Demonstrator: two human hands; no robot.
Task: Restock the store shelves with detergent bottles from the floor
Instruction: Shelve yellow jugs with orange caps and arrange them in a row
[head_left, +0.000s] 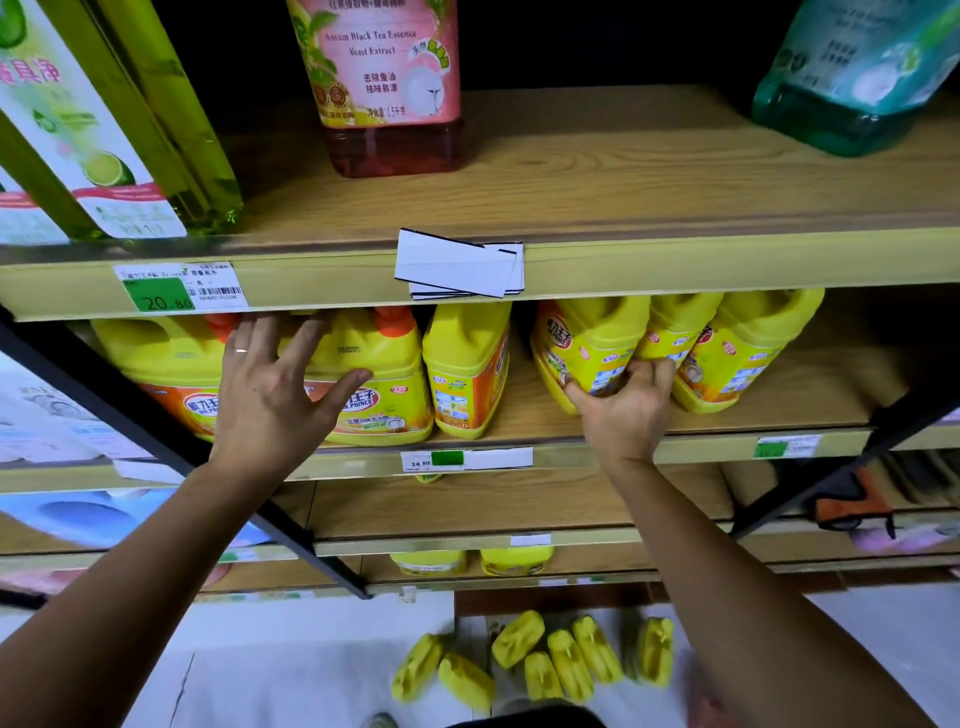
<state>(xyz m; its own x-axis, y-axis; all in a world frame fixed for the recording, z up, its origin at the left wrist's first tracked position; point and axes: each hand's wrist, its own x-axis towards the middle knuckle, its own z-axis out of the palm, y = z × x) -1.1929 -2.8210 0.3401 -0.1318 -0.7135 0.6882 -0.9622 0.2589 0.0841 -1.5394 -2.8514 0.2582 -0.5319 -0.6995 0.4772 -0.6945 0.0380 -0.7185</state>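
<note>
- Our left hand (270, 395) has its fingers spread wide, a ring on one. It lies flat against the front of an orange-capped yellow bottle (363, 384) at the left end of the middle shelf (779, 405).
- Our right hand (623, 410) curls fingers and thumb round the lower corner of a yellow detergent bottle (587, 348), right of centre on the middle shelf.
- Between those two stands a side-on yellow bottle (467, 374). Two more yellow bottles (727, 353) stand just right of the gripped one.
- A price tag (431, 460) reading 14.80 sits on the middle shelf's front edge.
- Above the middle shelf stand a green bottle (104, 130), a pink bottle (384, 88) and a teal bottle (852, 78).
- Far below the middle shelf, a cluster of yellow floor bottles (566, 660) lies on pale flooring.
</note>
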